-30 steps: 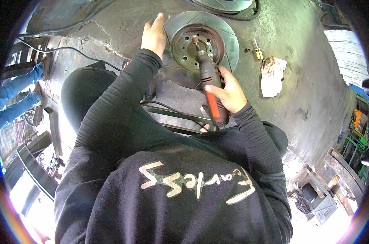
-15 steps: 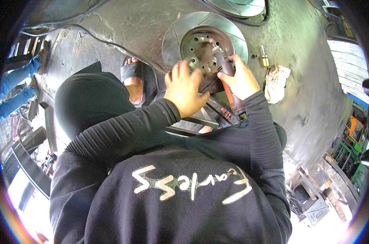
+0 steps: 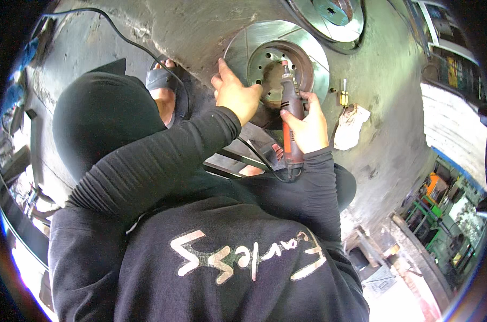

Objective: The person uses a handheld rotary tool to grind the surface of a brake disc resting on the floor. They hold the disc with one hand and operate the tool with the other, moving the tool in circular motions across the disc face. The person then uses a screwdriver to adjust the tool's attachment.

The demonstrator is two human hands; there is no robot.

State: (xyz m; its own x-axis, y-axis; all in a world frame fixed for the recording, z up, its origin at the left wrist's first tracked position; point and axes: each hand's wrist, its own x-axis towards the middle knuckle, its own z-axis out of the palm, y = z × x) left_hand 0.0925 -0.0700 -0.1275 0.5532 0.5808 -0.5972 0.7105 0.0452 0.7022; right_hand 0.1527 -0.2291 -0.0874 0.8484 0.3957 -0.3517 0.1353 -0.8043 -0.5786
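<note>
Head view: two hands; left hand [image 3: 237, 95] at the left rim of one slotted disc [image 3: 270, 78], thumb and forefinger parted, grip indeterminable; right hand [image 3: 313, 130] wrapped around one rotary tool [image 3: 291, 100] before the disc's hub; beyond both, a second disc [image 3: 346, 31]; right of the right hand, one screwdriver [image 3: 344, 99], one pale cloth [image 3: 352, 126].

Another metal disc [image 3: 330, 28] is cut off by the view's top edge. On the grey floor [image 3: 386, 134], a yellow-handled screwdriver [image 3: 344, 98] is laid just beside a crumpled white cloth [image 3: 350, 130], stained brown at one end. Farther right, a green metal frame [image 3: 431, 206] is seen.
</note>
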